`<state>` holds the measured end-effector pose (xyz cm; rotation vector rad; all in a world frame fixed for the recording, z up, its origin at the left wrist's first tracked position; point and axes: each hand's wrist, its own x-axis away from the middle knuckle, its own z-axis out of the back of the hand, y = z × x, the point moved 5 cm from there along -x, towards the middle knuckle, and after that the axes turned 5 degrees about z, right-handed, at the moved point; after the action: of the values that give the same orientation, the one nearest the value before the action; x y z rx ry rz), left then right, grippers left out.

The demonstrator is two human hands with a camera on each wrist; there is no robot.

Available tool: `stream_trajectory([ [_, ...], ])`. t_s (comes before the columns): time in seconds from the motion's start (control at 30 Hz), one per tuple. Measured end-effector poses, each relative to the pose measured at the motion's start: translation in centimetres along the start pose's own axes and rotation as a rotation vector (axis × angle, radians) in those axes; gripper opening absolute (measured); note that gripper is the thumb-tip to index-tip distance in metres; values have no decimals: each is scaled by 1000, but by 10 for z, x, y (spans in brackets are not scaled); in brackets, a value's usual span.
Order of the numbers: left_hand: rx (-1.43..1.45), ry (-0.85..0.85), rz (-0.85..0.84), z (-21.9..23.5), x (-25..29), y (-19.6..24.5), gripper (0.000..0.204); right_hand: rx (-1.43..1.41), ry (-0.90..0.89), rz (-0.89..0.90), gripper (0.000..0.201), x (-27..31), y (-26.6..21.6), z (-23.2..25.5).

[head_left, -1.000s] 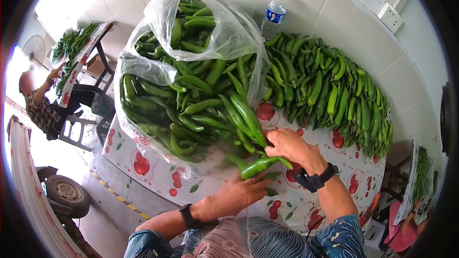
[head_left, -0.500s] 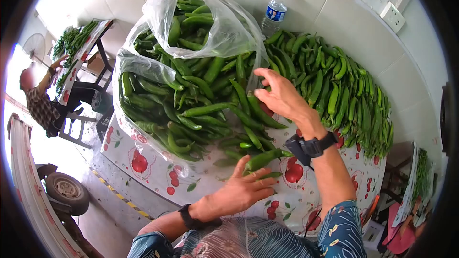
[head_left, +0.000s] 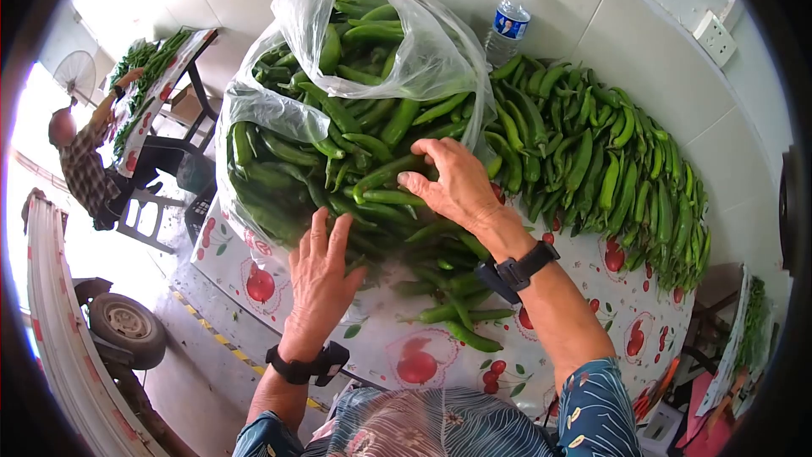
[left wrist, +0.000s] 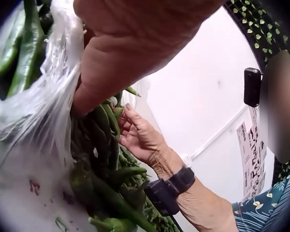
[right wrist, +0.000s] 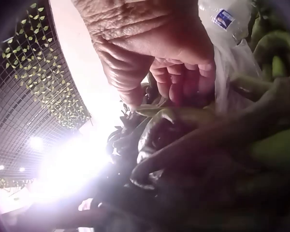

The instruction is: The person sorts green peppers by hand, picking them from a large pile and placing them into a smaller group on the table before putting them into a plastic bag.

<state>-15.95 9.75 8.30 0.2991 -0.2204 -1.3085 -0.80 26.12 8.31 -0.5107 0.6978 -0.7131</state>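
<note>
Green peppers [head_left: 288,148] fill a large clear plastic bag [head_left: 440,68] lying on its side, its mouth facing the person. My left hand [head_left: 321,279] lies at the bag's near lip, fingers straight and spread over the peppers. In the left wrist view that hand covers part of the crinkled plastic [left wrist: 63,72]. My right hand [head_left: 457,190] reaches over the heap from the right, thumb and fingers apart on either side of a long pepper [head_left: 385,178]. The right wrist view shows its fingers bent loosely above the peppers, thumb beside a pepper tip [right wrist: 152,111].
Rows of peppers [head_left: 609,169] lie lined up at right along the wall. A water bottle [head_left: 507,25] stands behind the bag. Several loose peppers [head_left: 474,336] lie in front on the cherry-patterned tablecloth [head_left: 414,364]. Another person [head_left: 89,152] works at a table at far left.
The right hand let go of its peppers, rose, and moved left over the bagged heap. The left hand left the pepper in front and moved left to the bag's lip.
</note>
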Motion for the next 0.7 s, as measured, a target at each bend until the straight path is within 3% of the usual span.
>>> stream_trajectory([
  [0.07,36,-24,13,-3,-3,-5,85,255,25,32,46,1,-6,1],
  [0.17,136,-41,17,-9,-7,-10,85,358,-147,-26,51,4,-3,-9],
  [0.27,290,9,18,-10,-15,-9,81,349,-394,16,60,4,-10,-13],
  [0.3,355,22,28,-10,-18,-9,79,176,-507,-83,71,4,-10,-17],
  [0.4,620,-14,-62,-19,-18,5,74,-109,-442,-129,81,11,-7,-37],
  [0.43,623,1,-22,-23,-16,10,74,-109,-463,-190,87,10,-5,-37],
  [0.57,671,127,16,-38,-17,6,75,-183,-561,-182,81,8,6,-41],
  [0.7,667,141,26,-43,-15,9,71,-185,-548,-256,75,15,-5,-30],
])
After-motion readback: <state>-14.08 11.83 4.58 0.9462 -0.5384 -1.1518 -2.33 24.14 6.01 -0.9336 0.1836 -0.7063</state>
